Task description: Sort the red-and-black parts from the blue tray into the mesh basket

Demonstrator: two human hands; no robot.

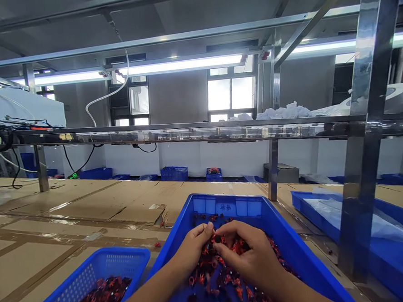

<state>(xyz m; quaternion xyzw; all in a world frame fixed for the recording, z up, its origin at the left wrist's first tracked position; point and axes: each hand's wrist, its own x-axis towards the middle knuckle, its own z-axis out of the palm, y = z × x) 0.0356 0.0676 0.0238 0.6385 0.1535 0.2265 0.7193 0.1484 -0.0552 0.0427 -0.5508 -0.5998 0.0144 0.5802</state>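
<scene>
Both my hands are over a large blue tub (pixel 298 250) that holds many small red and dark plastic-looking pieces (pixel 209 278). My right hand (pixel 252 252) pinches a small dark round piece (pixel 218 238) between thumb and forefinger. My left hand (pixel 192 247) is closed, thumb against fingers, close beside the right fingertips. Whatever sits in the left fingers is too small to make out. To the left stands a perforated blue basket (pixel 129 255) with a heap of similar dark red pieces (pixel 101 298).
Brown cardboard (pixel 122 197) covers the tabletop, with a stray red piece (pixel 157 245) between basket and tub. At the right, a metal post (pixel 366 159) rises before a blue tray (pixel 327 202) holding a plastic bag (pixel 359 219). A metal shelf (pixel 186 131) crosses ahead.
</scene>
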